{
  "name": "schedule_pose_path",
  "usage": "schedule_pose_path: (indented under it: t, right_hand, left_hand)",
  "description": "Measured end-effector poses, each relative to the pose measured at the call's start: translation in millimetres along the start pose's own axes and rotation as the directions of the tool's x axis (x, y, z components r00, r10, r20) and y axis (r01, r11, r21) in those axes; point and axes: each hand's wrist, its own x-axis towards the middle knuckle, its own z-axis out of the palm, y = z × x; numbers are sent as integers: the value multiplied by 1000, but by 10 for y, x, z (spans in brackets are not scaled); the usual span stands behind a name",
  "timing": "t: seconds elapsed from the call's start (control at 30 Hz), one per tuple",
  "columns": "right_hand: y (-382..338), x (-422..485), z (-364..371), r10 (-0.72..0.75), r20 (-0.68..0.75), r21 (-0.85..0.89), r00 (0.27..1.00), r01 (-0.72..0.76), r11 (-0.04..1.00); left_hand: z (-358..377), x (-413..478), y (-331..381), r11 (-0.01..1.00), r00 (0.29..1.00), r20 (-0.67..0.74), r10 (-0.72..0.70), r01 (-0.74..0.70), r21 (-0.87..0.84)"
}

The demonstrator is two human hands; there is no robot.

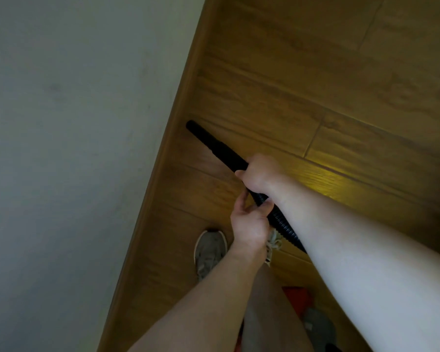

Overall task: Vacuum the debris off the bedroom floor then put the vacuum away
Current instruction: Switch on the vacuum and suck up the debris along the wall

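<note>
two hands on the vacuum wand, its tip worked along the wall edge

the black wand [214,146] slants down and away from the person, its far end low on the wooden floor [315,85], just beside the skirting board [163,174] under the pale wall [74,123]. that angle looks chosen to reach the seam where floor meets skirting, a likely place for dust to gather. no debris shows plainly there in this dim light.

the right hand [261,174] is clenched around the near end of the wand, knuckles up, so it probably steers and presses the tip. the left hand [249,226] sits just behind it, thumb and fingers curled round the ribbed hose [282,224]. this likely takes the hose's weight and keeps it from dragging. the two hands are almost touching, and the hose runs back under the right forearm and out of sight.

a grey shoe [210,250] stands on the boards below the hands, well short of the wand tip. a red and grey shape [297,301] at the bottom may be the vacuum's body, but i cannot tell. by my reading, cleaning is under way and putting away is not yet begun.
</note>
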Motion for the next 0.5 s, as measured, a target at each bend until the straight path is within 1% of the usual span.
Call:
schedule_pose_path:
  t: [0.13,0.37,0.5]
  right_hand:
    - [-30,-113,255,0,2,-15,1000,0,1000]
    - [-94,-307,719,7,13,-74,1000,-6,997]
    - [-142,-377,975,-10,41,-116,999,15,993]
  left_hand:
    - [-255,-9,-133,1000,1000,10,-14,14,21]
    - [-707,-105,-321,999,998,42,-37,37,-7]
    - [-955,-161,-416,998,998,35,-45,47,-40]
